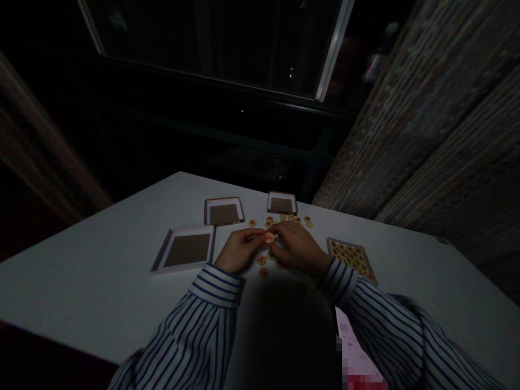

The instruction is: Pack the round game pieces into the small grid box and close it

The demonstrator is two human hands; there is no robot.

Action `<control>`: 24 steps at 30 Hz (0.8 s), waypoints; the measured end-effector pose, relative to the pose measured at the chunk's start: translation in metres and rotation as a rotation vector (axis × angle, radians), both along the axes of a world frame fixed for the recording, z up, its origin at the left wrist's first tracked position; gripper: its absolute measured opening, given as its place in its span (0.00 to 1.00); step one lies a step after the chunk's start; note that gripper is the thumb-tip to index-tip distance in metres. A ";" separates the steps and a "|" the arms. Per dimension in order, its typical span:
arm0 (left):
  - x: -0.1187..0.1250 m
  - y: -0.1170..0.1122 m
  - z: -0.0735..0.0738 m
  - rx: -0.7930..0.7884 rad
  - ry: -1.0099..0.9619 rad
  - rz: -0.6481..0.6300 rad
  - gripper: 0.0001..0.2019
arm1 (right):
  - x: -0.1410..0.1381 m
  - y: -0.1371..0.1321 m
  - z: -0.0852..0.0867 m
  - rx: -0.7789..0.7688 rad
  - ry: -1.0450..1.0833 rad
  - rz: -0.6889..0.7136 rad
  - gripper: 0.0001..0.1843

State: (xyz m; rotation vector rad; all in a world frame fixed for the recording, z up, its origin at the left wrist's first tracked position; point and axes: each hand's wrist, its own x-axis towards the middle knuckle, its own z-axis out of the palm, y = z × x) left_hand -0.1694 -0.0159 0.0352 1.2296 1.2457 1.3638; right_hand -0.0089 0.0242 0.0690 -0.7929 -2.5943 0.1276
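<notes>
left hand (240,250) pinches disc (270,238) | right hand (299,246) at it, grip unclear | two boxes (192,230) left | filled tray (346,241) right

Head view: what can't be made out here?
In the head view:
Held piece: its mark, too small and blurred.
Loose pieces: full count, the right hand blocks the view.
Lit screen: partly covered by the right sleeve, pixelated and cut off at the bottom edge.

dimly lit white table (101,265) before dark framed window (244,43); textured curtain (414,108) right, brownish curtain (40,141) left.
</notes>
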 end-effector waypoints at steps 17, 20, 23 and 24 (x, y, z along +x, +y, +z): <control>0.021 -0.010 0.004 0.006 0.029 -0.205 0.16 | 0.035 -0.016 -0.003 -0.011 0.064 -0.008 0.13; 0.028 -0.012 0.006 -0.016 0.038 -0.232 0.16 | 0.044 -0.018 -0.006 -0.019 0.050 -0.017 0.14; 0.035 -0.013 0.008 -0.048 0.004 -0.251 0.15 | 0.051 -0.020 -0.010 -0.024 0.066 -0.033 0.15; 0.038 -0.014 0.008 -0.052 0.010 -0.245 0.15 | 0.053 -0.021 -0.012 -0.024 0.073 -0.038 0.15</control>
